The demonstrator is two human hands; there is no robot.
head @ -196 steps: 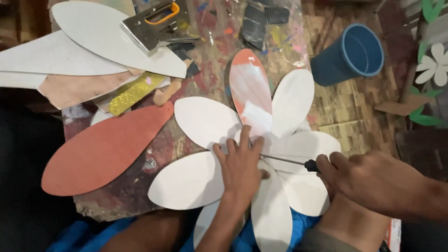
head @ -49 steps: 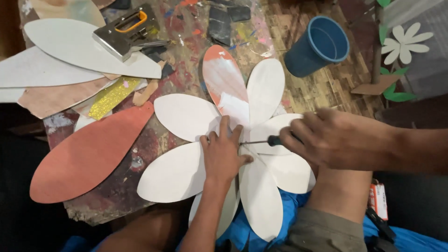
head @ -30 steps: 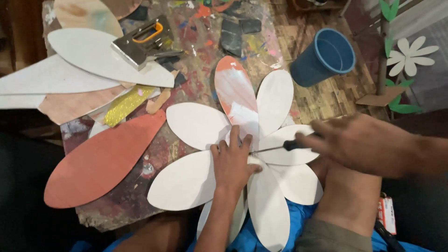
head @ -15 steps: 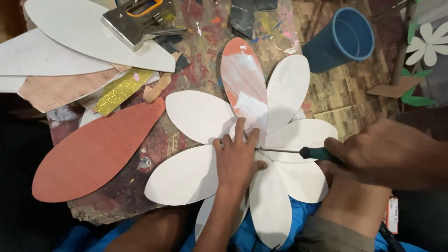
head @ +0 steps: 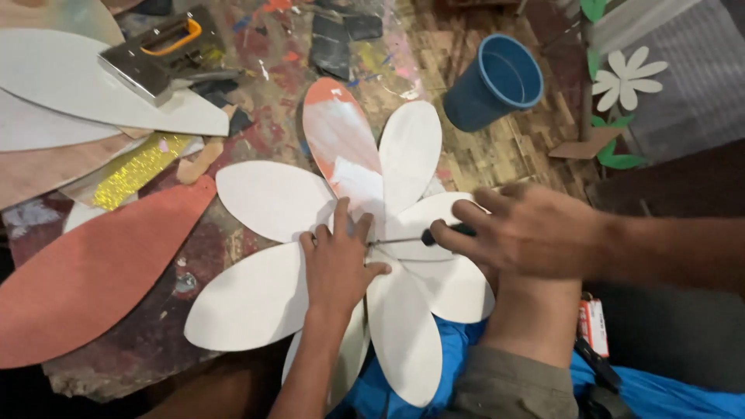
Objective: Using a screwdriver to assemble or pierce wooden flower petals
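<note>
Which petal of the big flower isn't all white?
The top petal, pointing away from the left hand. It has orange paint on its tip and edges; the other petals are plain white.

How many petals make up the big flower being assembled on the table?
7 visible: orange-smeared petal top, white petals at upper right, right, lower right, bottom, lower left and upper left. Another edge shows beside the left hand; more may be hidden.
</note>
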